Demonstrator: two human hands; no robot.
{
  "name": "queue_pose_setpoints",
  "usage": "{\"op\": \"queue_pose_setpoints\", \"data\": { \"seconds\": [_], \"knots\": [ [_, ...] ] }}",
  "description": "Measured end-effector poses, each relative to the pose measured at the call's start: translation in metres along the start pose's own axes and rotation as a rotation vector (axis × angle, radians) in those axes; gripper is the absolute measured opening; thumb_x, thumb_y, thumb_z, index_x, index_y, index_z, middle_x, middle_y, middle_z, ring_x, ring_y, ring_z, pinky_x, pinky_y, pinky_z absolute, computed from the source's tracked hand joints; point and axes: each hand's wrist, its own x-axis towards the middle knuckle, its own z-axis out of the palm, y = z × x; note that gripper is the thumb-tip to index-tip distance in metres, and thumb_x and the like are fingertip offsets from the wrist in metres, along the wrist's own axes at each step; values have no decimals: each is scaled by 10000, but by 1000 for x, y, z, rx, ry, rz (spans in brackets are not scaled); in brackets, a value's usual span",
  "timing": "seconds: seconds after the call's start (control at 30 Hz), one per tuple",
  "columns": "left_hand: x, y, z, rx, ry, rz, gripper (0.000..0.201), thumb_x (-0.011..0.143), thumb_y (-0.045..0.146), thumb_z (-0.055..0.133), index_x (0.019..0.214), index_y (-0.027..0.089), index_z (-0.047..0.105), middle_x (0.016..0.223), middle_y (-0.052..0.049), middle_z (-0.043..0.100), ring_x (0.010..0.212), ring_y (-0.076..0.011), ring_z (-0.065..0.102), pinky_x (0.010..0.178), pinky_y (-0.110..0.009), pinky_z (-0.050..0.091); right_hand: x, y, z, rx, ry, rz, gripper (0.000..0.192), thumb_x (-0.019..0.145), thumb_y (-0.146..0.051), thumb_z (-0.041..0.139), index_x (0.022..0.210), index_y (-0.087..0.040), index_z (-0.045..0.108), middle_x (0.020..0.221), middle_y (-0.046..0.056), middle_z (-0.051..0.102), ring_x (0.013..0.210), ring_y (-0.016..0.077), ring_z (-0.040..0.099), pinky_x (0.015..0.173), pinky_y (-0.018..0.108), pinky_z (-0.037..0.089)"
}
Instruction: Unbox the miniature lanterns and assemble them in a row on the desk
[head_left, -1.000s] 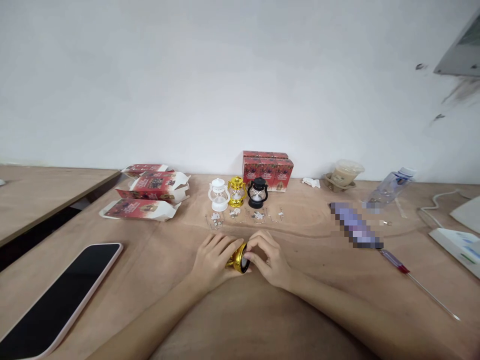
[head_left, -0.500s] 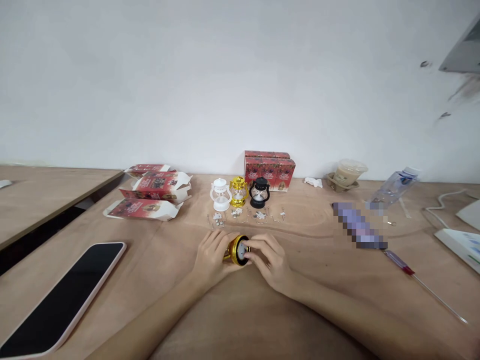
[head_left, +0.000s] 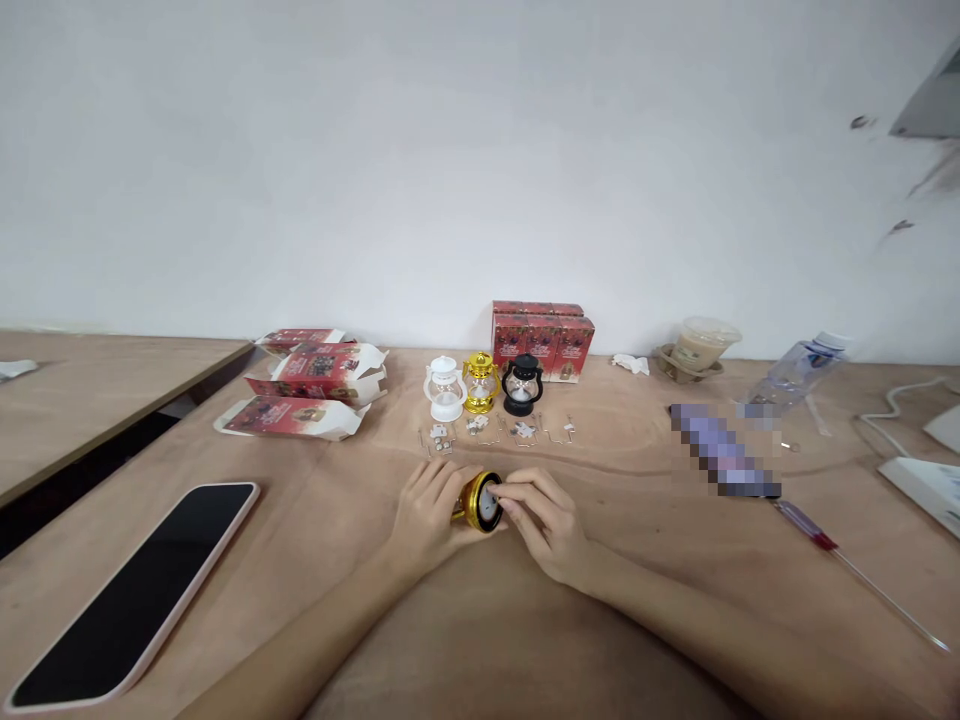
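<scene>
My left hand (head_left: 429, 510) is wrapped around a small gold lantern (head_left: 471, 503) that lies tipped over, its round base turned to the right. Inside the dark-rimmed base a pale disc shows. At that base, my right hand (head_left: 549, 520) has its thumb and fingers pinched together against the rim; whatever lies between the fingertips is hidden. Just beyond the hands stand a white lantern (head_left: 445, 388), another gold lantern (head_left: 481, 383) and a black lantern (head_left: 522, 385), all upright. Wire handles (head_left: 489, 441) and little white pieces (head_left: 523, 430) lie before them.
Red boxes (head_left: 540, 340) stand stacked at the wall. Opened red cartons (head_left: 319, 375) lie at the left, above a phone (head_left: 139, 590). On the right are a drink cup (head_left: 703, 345), a clear bottle (head_left: 802, 370), a blurred purplish item (head_left: 720, 450) and a screwdriver (head_left: 821, 540).
My right thumb and fingertips have drawn together and shifted slightly off the disc toward the base's rim. The left hand keeps its hold on the lantern. The view has shifted slightly.
</scene>
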Motion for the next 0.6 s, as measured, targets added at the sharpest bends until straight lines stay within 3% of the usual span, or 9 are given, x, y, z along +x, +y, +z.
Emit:
{"op": "queue_pose_setpoints", "data": {
  "seconds": [0.4, 0.6],
  "knots": [
    [3, 4, -1, 9, -12, 91, 348, 789, 423, 631, 975, 143, 541, 769, -53, 668, 704, -178, 596, 643, -294, 427, 3, 7, 2, 146, 11, 84, 82, 880, -212, 534, 840, -194, 603, 766, 28, 601, 714, 142, 573, 654, 269, 473],
    [2, 3, 0, 10, 4, 53, 354, 791, 440, 628, 973, 148, 545, 734, -48, 649, 687, -181, 586, 618, -290, 425, 3, 7, 4, 198, -19, 138, 149, 918, -264, 462, 802, -200, 531, 755, 19, 548, 694, 139, 539, 633, 262, 453]
  ]
}}
